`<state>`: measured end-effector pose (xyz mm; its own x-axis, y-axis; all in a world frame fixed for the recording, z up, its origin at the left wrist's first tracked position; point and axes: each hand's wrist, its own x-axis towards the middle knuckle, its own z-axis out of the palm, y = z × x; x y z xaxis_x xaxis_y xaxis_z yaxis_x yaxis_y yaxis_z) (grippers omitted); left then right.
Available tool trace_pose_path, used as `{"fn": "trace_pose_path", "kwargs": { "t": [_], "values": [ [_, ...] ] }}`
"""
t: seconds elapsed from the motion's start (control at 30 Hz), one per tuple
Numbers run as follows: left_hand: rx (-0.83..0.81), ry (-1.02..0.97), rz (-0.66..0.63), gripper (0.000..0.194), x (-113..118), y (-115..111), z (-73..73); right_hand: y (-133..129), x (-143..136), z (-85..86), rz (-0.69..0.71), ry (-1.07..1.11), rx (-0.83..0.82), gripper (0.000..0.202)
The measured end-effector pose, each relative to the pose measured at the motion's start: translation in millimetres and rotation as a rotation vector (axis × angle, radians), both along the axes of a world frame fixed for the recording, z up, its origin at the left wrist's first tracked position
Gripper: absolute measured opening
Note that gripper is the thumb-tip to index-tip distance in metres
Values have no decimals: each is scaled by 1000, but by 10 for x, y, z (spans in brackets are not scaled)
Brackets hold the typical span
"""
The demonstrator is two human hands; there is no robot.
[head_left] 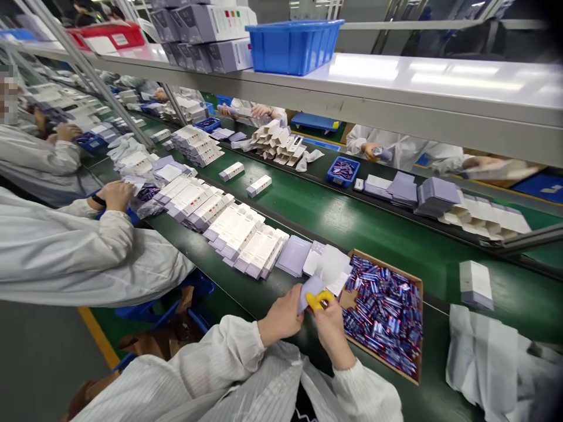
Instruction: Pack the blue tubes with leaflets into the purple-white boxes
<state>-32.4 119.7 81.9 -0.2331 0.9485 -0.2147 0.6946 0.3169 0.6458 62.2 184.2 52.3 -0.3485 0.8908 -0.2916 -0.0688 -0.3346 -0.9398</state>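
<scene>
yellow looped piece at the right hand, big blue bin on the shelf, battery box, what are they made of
Yellow looped piece: probably smooth plastic, from its even, bright colour; rubber is possible.
Big blue bin: moulded plastic by the look, semi-gloss, with ribbed walls.
Battery box: likely matt cardboard, with thin brown edges and a bare tan patch inside.

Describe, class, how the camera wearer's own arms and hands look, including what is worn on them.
Both arms wear loose, wrinkled, whitish long sleeves, gathered into snug cuffs at the wrists. The left hand and right hand are bare, with no gloves visible.
</scene>
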Motion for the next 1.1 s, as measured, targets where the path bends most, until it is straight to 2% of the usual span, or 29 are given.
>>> {"fn": "trace_pose_path", "kwargs": {
  "t": [0.1, 0.17, 0.2, 0.27, 0.3, 0.33, 0.43, 0.53, 0.6, 0.73, 0.9, 0.97, 1.1],
  "values": [
    [22, 36, -76, 57, -26, -90, -9, 18, 86, -39, -107, 100, -128, 33],
    [27, 56, -126, 55, -143, -162, -21, 87, 163, -47, -195, 122, -135, 36],
    [40, 80, -108, 50, -244, -195, -19, 136, 201, -45, -241, 128, -119, 36],
    [80, 174, 50, 35, -530, -234, 15, 238, 259, -30, -308, 132, -70, 35],
    [107, 252, 212, 29, -706, -232, 46, 279, 272, -17, -326, 133, -49, 35],
    [121, 325, 355, 29, -892, -213, 84, 309, 270, 0, -335, 135, -36, 36],
    [127, 544, 642, 41, -1398, -64, 177, 314, 174, 72, -341, 143, -53, 38],
    [5, 697, 758, 51, -1668, 126, 155, 246, 9, 159, -341, 171, -87, 40],
    [-58, 694, 741, 50, -1720, 217, 85, 208, -74, 207, -323, 190, -93, 40],
    [-70, 669, 727, 50, -1733, 273, 2, 223, -91, 227, -324, 181, -62, 40],
    [-18, 605, 627, 45, -1635, 126, 141, 370, 35, 274, -384, 254, -74, 37],
    [62, 559, 491, 47, -1484, 16, 188, 439, 68, 383, -349, 298, -96, 37],
    [255, 415, 63, 40, -1109, -185, 189, 545, 37, 681, -218, 411, -106, 32]
  ]
}}
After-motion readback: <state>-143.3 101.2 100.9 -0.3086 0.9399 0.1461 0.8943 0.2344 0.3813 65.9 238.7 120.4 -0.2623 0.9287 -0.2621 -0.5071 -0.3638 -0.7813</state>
